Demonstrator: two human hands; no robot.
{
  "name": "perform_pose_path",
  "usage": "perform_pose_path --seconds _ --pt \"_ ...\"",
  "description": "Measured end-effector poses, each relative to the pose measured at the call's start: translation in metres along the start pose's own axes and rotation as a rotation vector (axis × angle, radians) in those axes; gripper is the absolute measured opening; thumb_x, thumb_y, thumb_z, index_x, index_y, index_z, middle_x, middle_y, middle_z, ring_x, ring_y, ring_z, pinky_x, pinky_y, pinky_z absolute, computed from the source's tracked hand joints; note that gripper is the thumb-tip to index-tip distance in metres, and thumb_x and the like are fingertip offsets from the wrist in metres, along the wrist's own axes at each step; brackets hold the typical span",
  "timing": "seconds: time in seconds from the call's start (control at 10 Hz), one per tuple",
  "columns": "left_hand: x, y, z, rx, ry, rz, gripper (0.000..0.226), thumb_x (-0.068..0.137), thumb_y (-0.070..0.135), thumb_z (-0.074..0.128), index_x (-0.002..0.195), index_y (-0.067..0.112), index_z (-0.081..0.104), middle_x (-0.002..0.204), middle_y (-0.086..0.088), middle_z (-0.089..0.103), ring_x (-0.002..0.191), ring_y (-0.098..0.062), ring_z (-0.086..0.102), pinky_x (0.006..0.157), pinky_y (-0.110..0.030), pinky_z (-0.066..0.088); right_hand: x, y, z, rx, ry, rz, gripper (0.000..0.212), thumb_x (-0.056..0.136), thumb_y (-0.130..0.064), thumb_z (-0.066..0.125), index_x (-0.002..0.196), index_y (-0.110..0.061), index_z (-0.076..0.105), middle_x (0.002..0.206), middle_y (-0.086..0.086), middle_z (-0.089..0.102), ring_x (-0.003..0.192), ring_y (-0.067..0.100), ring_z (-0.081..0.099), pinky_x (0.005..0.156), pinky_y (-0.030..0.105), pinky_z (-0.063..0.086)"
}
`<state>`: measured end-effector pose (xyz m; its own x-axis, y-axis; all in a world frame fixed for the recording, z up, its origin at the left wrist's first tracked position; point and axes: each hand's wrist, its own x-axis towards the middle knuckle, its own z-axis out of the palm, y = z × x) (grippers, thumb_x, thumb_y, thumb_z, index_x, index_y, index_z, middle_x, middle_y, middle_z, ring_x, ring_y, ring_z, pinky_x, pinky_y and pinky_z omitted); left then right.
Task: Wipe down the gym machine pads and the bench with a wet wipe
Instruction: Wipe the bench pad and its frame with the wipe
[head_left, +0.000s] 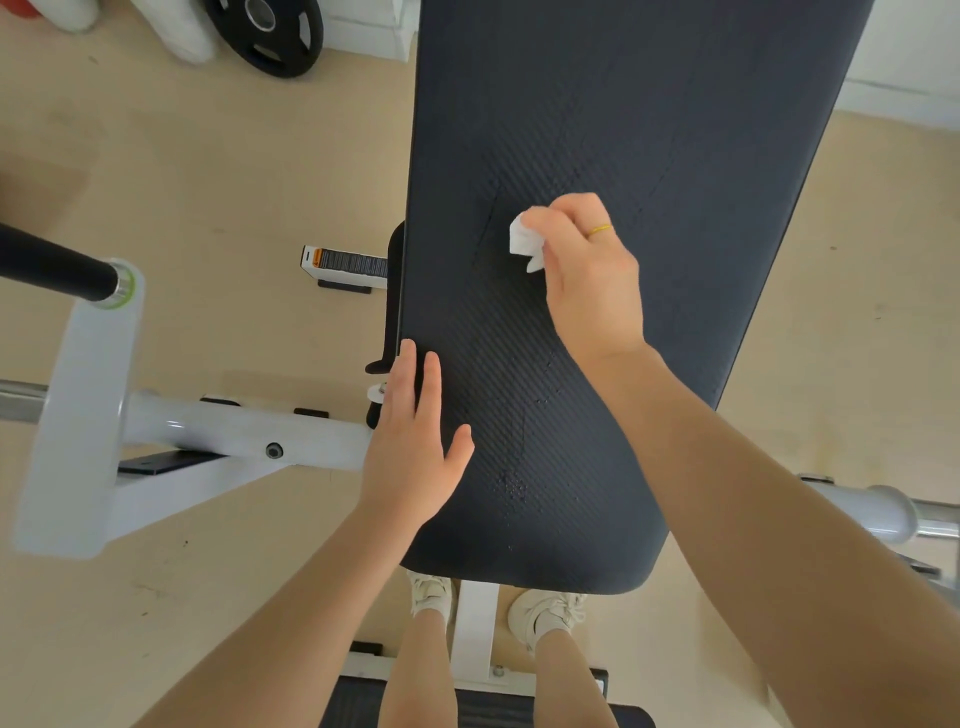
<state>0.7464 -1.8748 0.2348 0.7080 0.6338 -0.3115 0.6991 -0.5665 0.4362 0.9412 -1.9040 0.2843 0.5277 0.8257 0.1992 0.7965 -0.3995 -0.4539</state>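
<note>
A long black textured bench pad (649, 119) runs from the near centre to the top of the head view. My right hand (587, 270) presses a crumpled white wet wipe (524, 241) onto the middle of the pad; a gold ring shows on one finger. Damp streaks and droplets mark the pad around and below the wipe. My left hand (415, 441) lies flat with fingers apart on the pad's left edge, holding nothing.
The white machine frame (234, 431) and a black bar (57, 270) stand to the left. A black weight plate (265, 31) leans at the top left. A labelled white frame part (345, 262) sits beside the pad. My feet (431, 592) stand under the pad's near end.
</note>
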Motion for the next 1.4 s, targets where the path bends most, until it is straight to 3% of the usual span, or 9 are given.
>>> perform_pose_path --seconds 0.3,0.4,0.7,0.8,0.9,1.0,1.2,1.3,1.4 --pt "0.000 -0.001 0.002 0.021 0.014 0.004 0.073 0.088 0.031 0.056 0.147 0.010 0.020 0.156 -0.012 0.009 0.142 -0.031 0.018 0.101 -0.040 0.040 0.003 0.007 0.014 -0.168 -0.001 -0.067 0.012 0.086 -0.006 0.052 0.090 0.000 0.062 0.101 0.013 0.059 0.089 0.030 0.054 0.058 0.033 0.048" --pt "0.000 -0.001 0.004 0.039 0.028 0.003 0.072 0.087 0.032 0.057 0.146 0.009 0.022 0.156 -0.012 0.012 0.141 -0.032 0.021 0.098 -0.040 0.042 0.010 0.007 0.014 -0.192 -0.048 -0.018 0.024 0.085 0.007 0.042 0.100 0.001 0.060 0.103 0.019 0.055 0.093 0.035 0.050 0.071 0.040 0.044" --pt "-0.001 0.005 -0.001 0.045 -0.013 -0.006 0.076 0.090 0.032 0.052 0.148 0.010 0.008 0.157 -0.009 -0.003 0.145 -0.026 0.006 0.106 -0.034 0.035 -0.111 0.005 0.024 -0.226 -0.565 -0.271 0.044 0.032 0.000 0.085 0.071 -0.011 0.069 0.071 0.001 0.058 0.058 0.016 0.054 0.036 0.017 0.040" --pt "-0.001 0.007 -0.004 0.074 -0.048 -0.024 0.080 0.091 0.036 0.050 0.149 0.013 0.000 0.157 -0.005 -0.012 0.145 -0.023 -0.001 0.105 -0.031 0.036 -0.110 0.006 0.015 -0.097 -0.504 -0.162 0.036 0.047 -0.001 0.084 0.078 -0.010 0.068 0.077 0.003 0.060 0.062 0.020 0.057 0.040 0.023 0.049" --pt "-0.002 0.009 -0.004 0.114 -0.067 -0.020 0.085 0.089 0.037 0.053 0.148 0.011 -0.002 0.156 -0.007 -0.014 0.145 -0.024 -0.003 0.103 -0.031 0.039 -0.053 -0.005 -0.022 -0.109 -0.313 -0.037 0.016 0.091 -0.007 0.043 0.098 -0.007 0.058 0.097 0.010 0.056 0.087 0.029 0.055 0.071 0.043 0.051" --pt "-0.002 0.012 -0.001 0.127 -0.063 -0.043 0.087 0.088 0.039 0.054 0.148 0.011 -0.003 0.156 -0.008 -0.015 0.145 -0.025 -0.005 0.102 -0.032 0.040 -0.014 0.012 -0.019 -0.094 -0.158 0.051 0.025 0.095 -0.007 0.035 0.108 -0.005 0.056 0.111 0.014 0.053 0.099 0.030 0.050 0.082 0.043 0.045" --pt "-0.002 0.013 0.003 0.082 -0.048 -0.075 0.088 0.087 0.035 0.056 0.148 0.011 -0.004 0.156 -0.007 -0.016 0.144 -0.025 -0.008 0.108 -0.037 0.032 -0.083 0.019 0.021 -0.159 -0.329 -0.128 0.041 0.054 0.004 0.076 0.091 -0.010 0.067 0.083 0.007 0.060 0.070 0.023 0.057 0.048 0.024 0.051" --pt "-0.004 0.015 0.004 0.067 -0.026 -0.085 0.089 0.086 0.032 0.058 0.148 0.010 -0.002 0.156 -0.009 -0.013 0.145 -0.026 -0.004 0.114 -0.041 0.025 -0.142 0.011 0.019 -0.149 -0.620 -0.209 0.052 0.059 -0.003 0.079 0.108 -0.014 0.064 0.105 0.004 0.062 0.093 0.019 0.060 0.069 0.022 0.053" --pt "-0.012 0.018 0.009 0.099 0.002 -0.046 0.088 0.086 0.030 0.060 0.148 0.008 0.001 0.156 -0.012 -0.010 0.145 -0.028 -0.004 0.114 -0.035 0.006 -0.140 0.021 0.013 -0.111 -0.534 -0.279 0.025 0.094 -0.014 0.042 0.114 -0.014 0.057 0.116 0.005 0.054 0.106 0.022 0.052 0.086 0.034 0.047"
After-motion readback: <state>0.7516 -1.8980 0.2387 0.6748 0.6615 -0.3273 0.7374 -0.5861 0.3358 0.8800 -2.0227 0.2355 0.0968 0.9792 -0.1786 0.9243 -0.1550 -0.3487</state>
